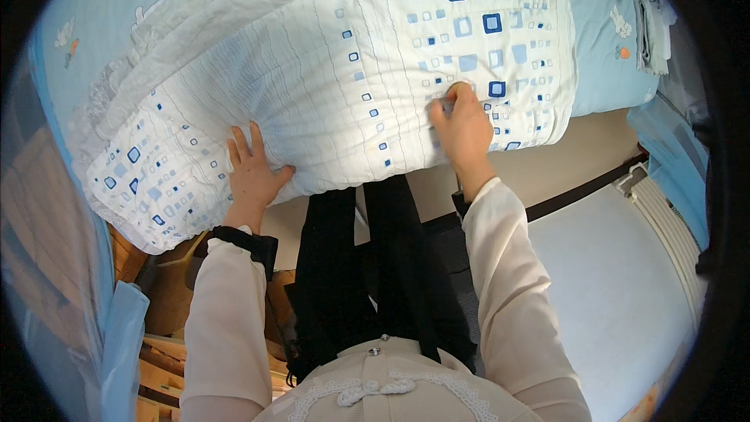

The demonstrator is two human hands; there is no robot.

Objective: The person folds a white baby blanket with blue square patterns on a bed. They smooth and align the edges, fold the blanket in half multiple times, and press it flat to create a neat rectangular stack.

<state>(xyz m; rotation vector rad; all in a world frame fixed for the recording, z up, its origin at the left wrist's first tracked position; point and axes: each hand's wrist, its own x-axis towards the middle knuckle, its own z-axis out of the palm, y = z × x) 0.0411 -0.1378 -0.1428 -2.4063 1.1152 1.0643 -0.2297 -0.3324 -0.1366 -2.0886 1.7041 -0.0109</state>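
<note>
A white quilt [316, 88] printed with blue squares and thin wavy lines lies folded in a thick bundle along the near edge of the bed. My left hand [253, 179] presses flat on its near side, fingers spread, and the cloth puckers around it. Farther right, my right hand [466, 126] rests on the squared part of the quilt with its fingers curled. Whether those fingertips pinch the cloth is hidden by the hand. Pale lacy fabric [193, 29] borders the quilt's far and left sides. Beneath is a light blue bed sheet [603, 64] with rabbit and carrot prints.
Sheer blue netting [53, 234] hangs at the left, and more blue sheeting [674, 158] hangs at the right. A white panel-like surface [609, 293] stands low on the right. Wooden slats or boxes [158, 375] lie at lower left. Folded cloths [650, 35] sit at the bed's right end.
</note>
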